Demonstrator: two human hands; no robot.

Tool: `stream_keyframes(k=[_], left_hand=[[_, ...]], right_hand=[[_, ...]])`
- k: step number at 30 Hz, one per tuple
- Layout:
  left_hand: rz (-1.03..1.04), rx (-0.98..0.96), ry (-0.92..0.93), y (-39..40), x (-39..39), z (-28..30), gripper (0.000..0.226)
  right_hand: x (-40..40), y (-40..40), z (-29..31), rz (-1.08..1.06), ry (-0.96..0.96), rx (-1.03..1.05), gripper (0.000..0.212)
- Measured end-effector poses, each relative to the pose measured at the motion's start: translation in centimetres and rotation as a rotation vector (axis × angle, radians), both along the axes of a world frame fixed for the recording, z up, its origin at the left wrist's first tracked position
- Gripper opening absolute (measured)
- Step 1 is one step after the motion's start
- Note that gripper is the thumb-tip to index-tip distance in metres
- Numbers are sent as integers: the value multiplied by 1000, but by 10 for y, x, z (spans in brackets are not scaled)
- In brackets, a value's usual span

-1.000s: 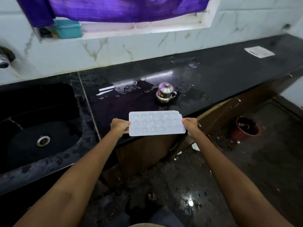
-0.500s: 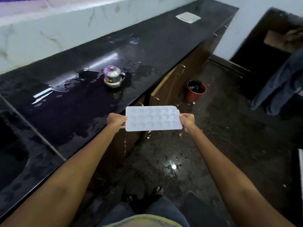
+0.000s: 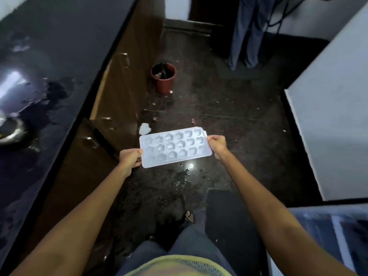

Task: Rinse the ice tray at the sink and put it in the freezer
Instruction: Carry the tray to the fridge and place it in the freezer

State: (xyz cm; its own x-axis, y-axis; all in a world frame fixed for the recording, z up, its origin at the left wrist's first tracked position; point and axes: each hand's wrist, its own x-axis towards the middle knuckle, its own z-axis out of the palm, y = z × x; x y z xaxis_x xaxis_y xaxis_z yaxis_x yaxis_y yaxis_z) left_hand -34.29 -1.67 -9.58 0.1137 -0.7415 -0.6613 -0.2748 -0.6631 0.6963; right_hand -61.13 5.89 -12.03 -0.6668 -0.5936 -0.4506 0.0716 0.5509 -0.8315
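Turned away from the sink since a second ago; table (image 3: 45,62) now off to the left, floor (image 3: 229,124) straight ahead. Rinsing judged finished, carry toward the freezer under way. Tray (image 3: 175,146) held level in the air over the floor, left hand (image 3: 130,158) closed on its near-left end, right hand (image 3: 217,144) closed on the right end. Red bucket (image 3: 163,78) ahead beside the cabinets, well apart. Wet patches and scraps on the floor underfoot: slip risk. White panel (image 3: 334,108) close on the right, possibly the fridge.
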Motion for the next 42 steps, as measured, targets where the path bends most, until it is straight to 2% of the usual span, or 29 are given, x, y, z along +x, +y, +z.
stream_keyframes(k=[6, 9, 14, 18, 20, 24, 27, 34, 38, 42], left_hand=[[-218, -8, -15, -2, -85, -16, 24], [-354, -36, -25, -2, -128, -24, 24], [-585, -25, 3, 9, -199, -33, 25], [-725, -9, 0, 22, -245, -41, 26], [-787, -18, -8, 29, -265, -42, 27], [-926, -29, -11, 47, -305, -39, 27], [-1037, -20, -4, 58, -333, -36, 28], [-1304, -2, 19, 81, -397, -27, 28], [-1418, 22, 50, 100, -426, -24, 29], [-1547, 14, 74, 125, -451, -25, 27]], right_hand=[[-70, 45, -18, -182, -22, 30, 27], [-98, 70, -25, -282, -32, 30, 38], [-142, 121, -35, -465, -45, 50, 21], [-162, 158, -37, -595, -39, 57, 27], [-168, 176, -39, -654, -45, 68, 35], [-175, 214, -42, -775, -59, 89, 26], [-177, 237, -41, -874, -69, 80, 34], [-171, 283, -32, -1131, -83, 84, 24], [-161, 306, -25, -1260, -55, 70, 36], [-143, 331, -22, -1380, -40, 82, 26]])
